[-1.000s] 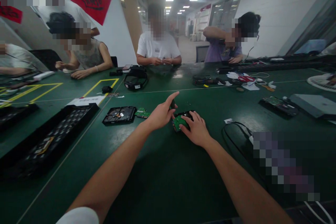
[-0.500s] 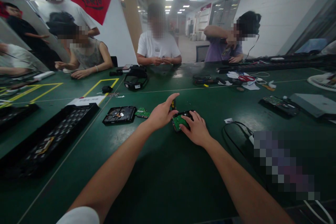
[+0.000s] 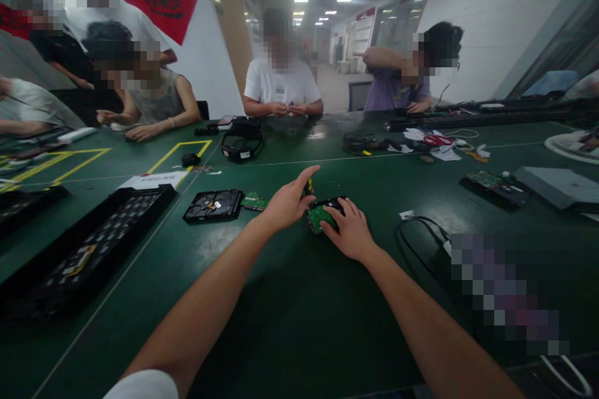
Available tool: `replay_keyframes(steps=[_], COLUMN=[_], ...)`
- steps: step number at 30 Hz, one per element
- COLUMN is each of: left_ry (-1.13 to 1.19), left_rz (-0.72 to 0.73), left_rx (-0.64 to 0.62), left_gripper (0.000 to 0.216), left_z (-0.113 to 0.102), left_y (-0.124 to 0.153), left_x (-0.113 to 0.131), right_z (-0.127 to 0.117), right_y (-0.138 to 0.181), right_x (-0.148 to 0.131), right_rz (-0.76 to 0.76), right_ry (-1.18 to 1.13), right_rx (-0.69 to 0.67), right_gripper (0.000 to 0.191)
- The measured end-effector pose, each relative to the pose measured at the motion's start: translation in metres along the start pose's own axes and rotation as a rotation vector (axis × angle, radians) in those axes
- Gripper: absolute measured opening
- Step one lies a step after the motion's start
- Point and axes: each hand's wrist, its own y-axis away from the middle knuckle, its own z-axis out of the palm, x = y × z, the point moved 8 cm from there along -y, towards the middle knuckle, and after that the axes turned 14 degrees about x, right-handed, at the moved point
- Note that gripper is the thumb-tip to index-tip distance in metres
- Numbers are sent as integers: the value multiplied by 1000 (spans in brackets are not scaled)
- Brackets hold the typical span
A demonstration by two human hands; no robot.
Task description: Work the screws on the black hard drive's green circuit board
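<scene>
A hard drive [image 3: 317, 219] lies on the green table with its green circuit board facing up. My right hand [image 3: 350, 227] grips it from the right, with the fingers over its far edge and the thumb on the board. At the drive's left side is my left hand [image 3: 289, 204], thumb pointing up and fingers curled around a black-and-yellow screwdriver [image 3: 308, 186]. Most of that tool, including its tip, is hidden behind the hand. Just left of my left hand lies a loose green circuit board [image 3: 254, 201], beside another black drive [image 3: 213, 205].
A long black tray [image 3: 100, 243] stands on the left, a gold strip inside. On the right are a cable [image 3: 423, 249], another drive [image 3: 493, 188] and a grey box [image 3: 559, 187]. A black headset [image 3: 242, 137] lies farther back. Several people sit across the table.
My hands and the hard drive stay almost exactly in place. In the background at far left, a standing person in black has shifted to the right.
</scene>
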Motion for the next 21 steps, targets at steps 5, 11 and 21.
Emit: replay_keyframes(steps=[5, 11, 21], left_ry=[43, -165, 112], left_rz=[-48, -25, -48], left_rx=[-50, -4, -61], left_gripper=[78, 82, 78], left_z=[0, -4, -4], left_y=[0, -2, 1], left_x=[3, 3, 1], right_z=[-1, -1, -5], right_y=[1, -2, -15], right_x=[-1, -2, -3], right_rz=[-4, 25, 63], right_ry=[9, 9, -38], right_rx=[16, -21, -145], right_gripper=[57, 56, 51])
